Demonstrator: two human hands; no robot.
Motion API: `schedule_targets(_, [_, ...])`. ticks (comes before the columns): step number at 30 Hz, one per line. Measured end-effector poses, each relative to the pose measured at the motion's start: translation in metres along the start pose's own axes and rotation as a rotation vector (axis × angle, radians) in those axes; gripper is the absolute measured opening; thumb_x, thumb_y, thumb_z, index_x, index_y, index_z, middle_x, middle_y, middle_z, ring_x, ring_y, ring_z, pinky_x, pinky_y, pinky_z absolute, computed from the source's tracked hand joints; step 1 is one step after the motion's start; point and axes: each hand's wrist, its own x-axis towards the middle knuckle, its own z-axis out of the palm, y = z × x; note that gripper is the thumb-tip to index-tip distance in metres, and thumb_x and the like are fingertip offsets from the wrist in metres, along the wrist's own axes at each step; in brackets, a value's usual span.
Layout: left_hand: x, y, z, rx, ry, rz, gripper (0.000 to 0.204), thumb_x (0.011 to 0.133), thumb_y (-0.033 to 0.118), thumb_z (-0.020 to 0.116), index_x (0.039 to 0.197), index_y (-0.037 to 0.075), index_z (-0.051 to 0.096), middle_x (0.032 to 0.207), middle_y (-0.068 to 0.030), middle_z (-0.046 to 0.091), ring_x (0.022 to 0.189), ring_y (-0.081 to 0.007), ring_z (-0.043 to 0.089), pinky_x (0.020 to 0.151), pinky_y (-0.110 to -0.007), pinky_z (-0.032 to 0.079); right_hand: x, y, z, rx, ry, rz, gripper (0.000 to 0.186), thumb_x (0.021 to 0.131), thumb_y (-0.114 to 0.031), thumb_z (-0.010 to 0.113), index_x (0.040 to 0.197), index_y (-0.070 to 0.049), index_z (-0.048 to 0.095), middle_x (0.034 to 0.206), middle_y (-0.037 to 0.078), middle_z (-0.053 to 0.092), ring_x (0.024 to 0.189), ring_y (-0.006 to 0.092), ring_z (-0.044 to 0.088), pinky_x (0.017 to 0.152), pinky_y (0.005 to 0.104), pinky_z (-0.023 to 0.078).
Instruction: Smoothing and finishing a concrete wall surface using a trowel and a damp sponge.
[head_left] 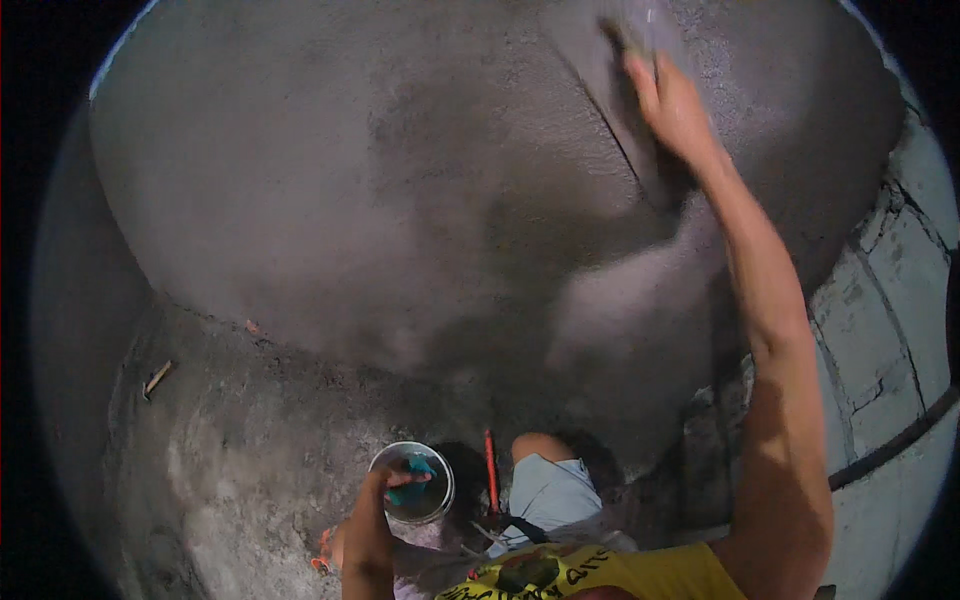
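Observation:
My right hand point(682, 112) is up on the grey plastered wall point(300, 180), closed round the handle of a long, flat plastering trowel point(600, 85). The trowel's blade lies along the wall and is partly smeared by motion. Low down on the left, my left hand point(402, 481) reaches into a white bucket point(449, 492). Its fingers are at a teal item point(420, 466) inside, too small to name for sure. The bucket's contents look dark and are partly hidden by my forearm.
A red-handled tool point(491, 470) stands between the bucket and my knee. On the floor at the far left lies a small hammer-like tool point(158, 378). Bare blocks with dark joints point(870, 330) show at the right, where a black hose or cable point(900, 440) runs.

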Motion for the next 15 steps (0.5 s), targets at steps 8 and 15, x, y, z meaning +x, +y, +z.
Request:
schedule_targets(8, [0.053, 0.004, 0.017, -0.016, -0.015, -0.144, 0.097, 0.06, 0.059, 0.081, 0.138, 0.01, 0.05, 0.139, -0.0163, 0.052, 0.13, -0.0326, 0.048, 0.107, -0.043, 0.04, 0.044, 0.027, -0.07, 0.247, 0.069, 0.407, 0.05, 0.101, -0.043, 0.039, 0.108, 0.0, 0.062, 0.09, 0.022, 0.069, 0.085, 0.0333, 0.069, 0.076, 0.0433, 0.051])
schedule_targets(15, [0.05, -0.041, 0.033, 0.082, 0.005, -0.184, 0.097, 0.059, 0.058, 0.082, 0.137, 0.01, 0.05, 0.139, -0.0171, 0.052, 0.13, -0.0329, 0.048, 0.107, -0.043, 0.04, -0.082, 0.097, -0.072, 0.125, 0.027, 0.089, 0.043, 0.099, -0.04, 0.044, 0.11, -0.002, 0.062, 0.089, 0.028, 0.066, 0.086, 0.0495, 0.062, 0.076, 0.0521, 0.05])
